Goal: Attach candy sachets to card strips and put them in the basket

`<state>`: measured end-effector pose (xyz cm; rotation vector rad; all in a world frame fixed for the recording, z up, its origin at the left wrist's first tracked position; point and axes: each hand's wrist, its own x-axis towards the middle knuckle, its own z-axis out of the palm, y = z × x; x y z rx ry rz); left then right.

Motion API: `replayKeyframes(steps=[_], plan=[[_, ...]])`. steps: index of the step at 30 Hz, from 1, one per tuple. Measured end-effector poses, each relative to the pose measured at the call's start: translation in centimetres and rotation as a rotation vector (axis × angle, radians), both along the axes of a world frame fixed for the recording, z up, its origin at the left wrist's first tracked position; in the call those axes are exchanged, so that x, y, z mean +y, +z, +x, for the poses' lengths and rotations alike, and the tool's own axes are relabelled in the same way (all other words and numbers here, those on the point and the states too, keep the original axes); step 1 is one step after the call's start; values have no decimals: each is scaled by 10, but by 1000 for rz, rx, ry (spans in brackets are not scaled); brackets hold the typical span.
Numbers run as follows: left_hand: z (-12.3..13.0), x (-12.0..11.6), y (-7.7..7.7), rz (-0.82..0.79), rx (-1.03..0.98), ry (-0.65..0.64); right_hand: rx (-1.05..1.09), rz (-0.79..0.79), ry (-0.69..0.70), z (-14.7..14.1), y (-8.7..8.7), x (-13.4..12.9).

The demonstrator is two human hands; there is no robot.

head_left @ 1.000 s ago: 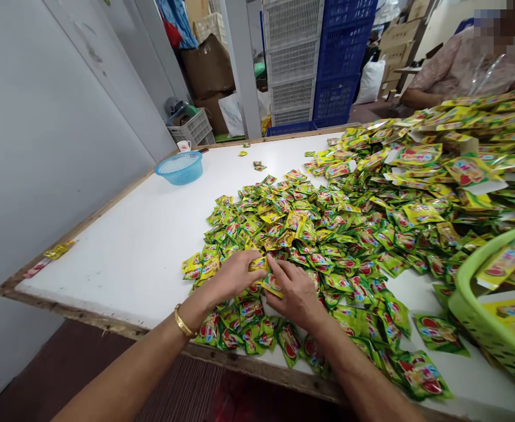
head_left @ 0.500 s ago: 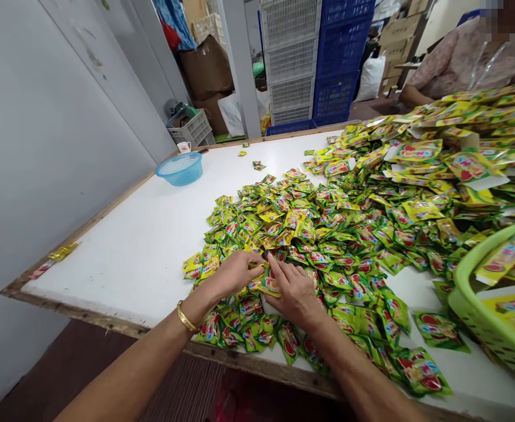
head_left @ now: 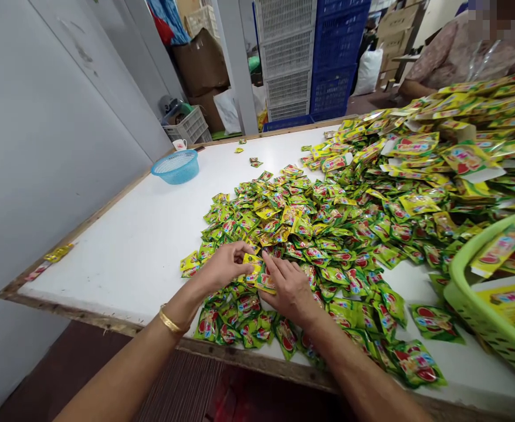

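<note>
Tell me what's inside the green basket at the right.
Yellow printed packs lie in the green basket, one slanting near its rim. Whatever lies beneath them is mostly covered, and the basket's right side is out of frame.

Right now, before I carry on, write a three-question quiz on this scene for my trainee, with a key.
1. True or false: the shiny gold-coloured bracelet is on the person's left wrist.

2. What are the left hand and the right hand both touching?
A) A white mug
B) A yellow-and-green printed package
C) A dark-blue slatted crate

3. Fill in both gaps: from the person's viewpoint, the round light-blue plastic basket stands far off to the ____, and the light-green slotted plastic basket stands to the ____.

Key: 1. True. 2. B. 3. Left; right.
</note>
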<state>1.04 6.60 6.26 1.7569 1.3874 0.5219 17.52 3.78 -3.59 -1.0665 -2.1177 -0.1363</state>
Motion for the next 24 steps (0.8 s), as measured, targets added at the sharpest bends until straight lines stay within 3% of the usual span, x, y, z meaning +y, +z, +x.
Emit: replayKeyframes(steps=[3, 8, 13, 16, 19, 22, 24], plan=[[12, -3, -8, 80, 93, 66, -28, -23, 2, 0, -2, -1], [15, -4, -8, 16, -82, 101, 29, -31, -38, 2, -3, 1], [7, -8, -13, 163, 119, 109, 18, -41, -28, -2, -4, 1], [15, -10, -20, 205, 133, 136, 22, -55, -31, 0, -5, 1], [21, -11, -17, 169, 114, 94, 37, -65, -39, 2, -6, 2], [18, -14, -5, 43, 53, -14, 26, -82, -44, 0, -3, 0], [13, -15, 0, -30, 61, 11, -19, -96, -49, -3, -1, -2]])
